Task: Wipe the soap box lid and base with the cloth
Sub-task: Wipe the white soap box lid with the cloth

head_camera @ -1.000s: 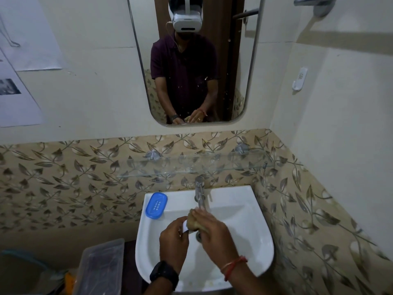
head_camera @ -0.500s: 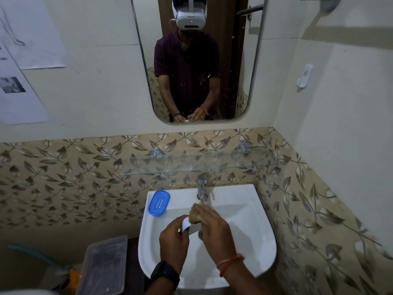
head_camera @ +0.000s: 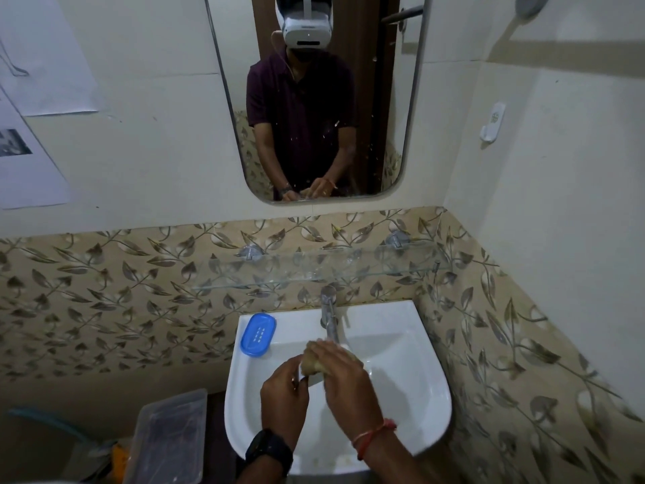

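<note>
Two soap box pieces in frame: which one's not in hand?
The blue piece, lying on the sink's back-left corner. The other, pale piece sits between the hands: left hand grips it, right hand holds the cloth against it.

A blue rounded-rectangle plastic soap box piece point(head_camera: 258, 334), with rows of small slots in its middle, lies flat on the back left corner of the white sink point(head_camera: 384, 316). Well apart from it, over the basin, a crumpled tan cloth point(head_camera: 316, 361) is bunched under the right hand point(head_camera: 345, 382). The cloth is pressed against a pale soap box piece point(head_camera: 299, 372), mostly hidden, which the left hand point(head_camera: 284, 389) pinches.
</note>
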Demonstrator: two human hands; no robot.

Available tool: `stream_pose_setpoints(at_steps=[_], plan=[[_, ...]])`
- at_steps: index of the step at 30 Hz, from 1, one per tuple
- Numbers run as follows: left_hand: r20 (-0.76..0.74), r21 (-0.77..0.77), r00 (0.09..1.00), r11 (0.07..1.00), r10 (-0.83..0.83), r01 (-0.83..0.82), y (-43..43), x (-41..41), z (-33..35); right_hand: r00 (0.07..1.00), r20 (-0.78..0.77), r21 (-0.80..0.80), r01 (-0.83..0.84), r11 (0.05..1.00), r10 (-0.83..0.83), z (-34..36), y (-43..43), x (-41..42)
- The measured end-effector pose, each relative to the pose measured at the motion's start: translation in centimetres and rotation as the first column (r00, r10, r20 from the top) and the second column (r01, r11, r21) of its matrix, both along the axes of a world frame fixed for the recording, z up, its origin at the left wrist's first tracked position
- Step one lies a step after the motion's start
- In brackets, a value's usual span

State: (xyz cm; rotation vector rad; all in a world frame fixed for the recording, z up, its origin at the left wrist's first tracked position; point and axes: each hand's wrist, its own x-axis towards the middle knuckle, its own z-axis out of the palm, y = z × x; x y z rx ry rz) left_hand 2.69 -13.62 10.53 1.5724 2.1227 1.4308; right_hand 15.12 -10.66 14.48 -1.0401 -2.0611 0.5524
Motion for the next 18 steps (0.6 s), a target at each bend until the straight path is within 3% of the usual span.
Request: stream_pose_setpoints(at_steps=[3,9,16,18], plan=[[-0.006,0.002,0.999,0.999,-0.032,0.032,0.1,-0.3,-0.1,0.995,0.024,0.06,-0.101,0.993,0.1,-0.2,-0.4,-0.5],[-0.099,0.013,0.995,1.0,-0.024,0.026,-0.2,-1.0,0.0,0.996,-0.06,-0.052,0.061,0.997,-0.064,-0.2,2.1,2.6],[-0.026,-0.015,0.999,0.999,-0.036,0.036,-0.1,-0.9,-0.8,0.99,0.025,-0.047,-0.135,0.99,0.137,-0.5,-0.5,-1.1],[-0.044,-0.034,0.999,0.999,-0.028,0.026,-0.1,-1.2,-0.8,0.996,0.006,-0.008,-0.088,0.996,0.088,-0.7,0.2,0.0]])
